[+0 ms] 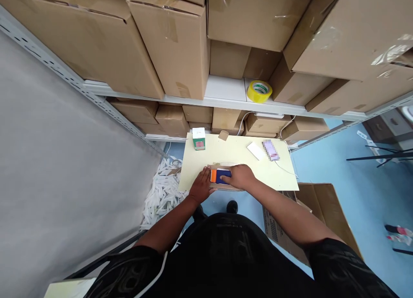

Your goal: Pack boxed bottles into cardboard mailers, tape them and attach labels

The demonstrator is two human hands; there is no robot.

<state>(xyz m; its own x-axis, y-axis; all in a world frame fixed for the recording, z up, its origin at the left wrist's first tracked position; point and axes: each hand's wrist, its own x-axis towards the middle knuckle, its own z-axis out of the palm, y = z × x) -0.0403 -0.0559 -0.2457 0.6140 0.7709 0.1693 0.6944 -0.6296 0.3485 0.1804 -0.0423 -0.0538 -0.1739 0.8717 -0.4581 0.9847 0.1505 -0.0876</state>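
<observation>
A small open cardboard box lies at the front edge of the pale yellow table. Inside it, or on top of it, is a flat blue and orange packet. My left hand is closed around the box's left end, with the thumb along its near side. From the right, my right hand grips the packet, its thumb lying across the blue part. The other fingers of that hand are partly hidden.
On the table stand a green and white box, a white flat box and a phone with a cable. Yellow tape sits on the shelf among cartons. White scraps cover the left floor; a large open carton is at right.
</observation>
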